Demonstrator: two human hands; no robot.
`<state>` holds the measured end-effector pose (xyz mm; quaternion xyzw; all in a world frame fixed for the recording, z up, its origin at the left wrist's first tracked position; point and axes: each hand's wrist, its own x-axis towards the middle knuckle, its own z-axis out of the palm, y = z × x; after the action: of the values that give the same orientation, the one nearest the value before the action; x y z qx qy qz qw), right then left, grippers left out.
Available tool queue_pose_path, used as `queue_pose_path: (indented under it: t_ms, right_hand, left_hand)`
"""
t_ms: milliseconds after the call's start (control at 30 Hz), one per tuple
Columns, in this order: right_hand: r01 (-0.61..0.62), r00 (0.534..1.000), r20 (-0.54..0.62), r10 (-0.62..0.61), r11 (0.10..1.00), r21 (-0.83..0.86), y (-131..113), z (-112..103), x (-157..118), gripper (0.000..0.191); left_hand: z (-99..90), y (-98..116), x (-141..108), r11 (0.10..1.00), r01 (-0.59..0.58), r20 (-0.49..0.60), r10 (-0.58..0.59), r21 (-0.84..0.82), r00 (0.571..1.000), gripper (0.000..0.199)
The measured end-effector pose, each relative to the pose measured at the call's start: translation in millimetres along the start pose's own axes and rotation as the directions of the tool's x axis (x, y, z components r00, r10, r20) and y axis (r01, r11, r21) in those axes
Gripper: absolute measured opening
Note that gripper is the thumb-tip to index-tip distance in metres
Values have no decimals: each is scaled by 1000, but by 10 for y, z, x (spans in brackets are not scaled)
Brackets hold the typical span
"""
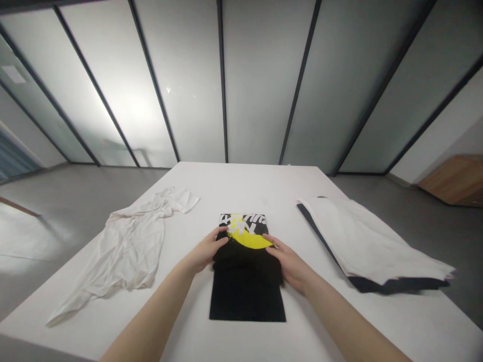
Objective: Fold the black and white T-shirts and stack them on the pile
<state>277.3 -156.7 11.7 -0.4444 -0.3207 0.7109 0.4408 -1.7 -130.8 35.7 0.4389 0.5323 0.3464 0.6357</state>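
Note:
A black T-shirt [247, 296] lies folded flat at the middle of the white table [241, 186], with a yellow and white print [243, 229] showing on its far part. My left hand [206, 250] and my right hand [289, 266] grip its two sides just below the print, holding a thick fold. To the left lies a crumpled white shirt [124, 246], well away from my left hand. On the right, a stack of white and black garments [370, 241] sits apart from my right hand.
Frosted glass panels with dark frames [222, 80] stand beyond the table. Grey floor [75, 191] shows on both sides of the table. A wooden cabinet [456, 181] stands at the far right.

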Motion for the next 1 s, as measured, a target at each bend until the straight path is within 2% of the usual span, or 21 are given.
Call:
queue_pose_path:
  t_ms: [167, 233, 300, 400, 500, 567, 633, 700, 733, 800, 833, 900, 933, 1000]
  right_hand:
    - [29, 1000, 15, -27, 996, -85, 60, -5, -47, 53]
    - [12, 1000, 13, -11, 996, -87, 22, 20, -48, 54]
    - [-9, 1000, 21, 11, 998, -61, -29, 42, -82, 55]
    - [-77, 993, 83, 81, 995, -56, -102, 53, -187, 60]
    - [-215, 959, 156, 236, 967, -137, -124, 42, -272, 64]
    - [-255, 946, 161, 282, 952, -168, -95, 29, -276, 57]
    - [-239, 957, 123, 263, 954, -179, -39, 17, -235, 46]
    - [-203, 973, 70, 222, 958, -203, 27, 9, -162, 38]
    - [-186, 979, 45, 200, 959, -215, 57, 8, -118, 37]
    - [-154, 988, -7, 156, 962, -225, 99, 13, -16, 38]
    - [-137, 990, -34, 133, 965, -224, 108, 19, 41, 39]
    - [-108, 993, -71, 94, 969, -222, 101, 37, 173, 40]
    - [-92, 994, -79, 76, 971, -223, 87, 49, 249, 40]
    - [-41, 995, -95, 19, 972, -231, 45, 76, 416, 40]
  left_hand:
    - [-80, 53, -116, 944, -44, 65, 24, 326, 998, 60]
    - [-116, 84, -137, 923, -60, 118, 16, 379, 993, 65]
    - [-155, 83, -154, 929, -36, 218, -49, 369, 975, 70]
    - [-214, 43, -168, 946, 92, 384, -213, 311, 898, 81]
    - [-253, 5, -178, 931, 229, 483, -345, 284, 805, 88]
    - [-255, -6, -182, 930, 267, 498, -361, 252, 788, 85]
    - [-235, -15, -172, 940, 248, 477, -332, 233, 813, 78]
    - [-197, -36, -131, 953, 168, 413, -262, 252, 872, 66]
    - [-174, -55, -97, 956, 110, 349, -205, 272, 915, 59]
    - [-129, -104, -6, 950, 3, 144, -50, 311, 988, 46]
    - [-110, -133, 45, 947, -39, 30, 31, 319, 999, 43]
    - [-82, -189, 142, 951, -113, -140, 158, 287, 978, 43]
    - [-74, -213, 184, 959, -149, -176, 194, 241, 965, 45]
    - [-64, -245, 250, 973, -206, -168, 222, 106, 960, 50]
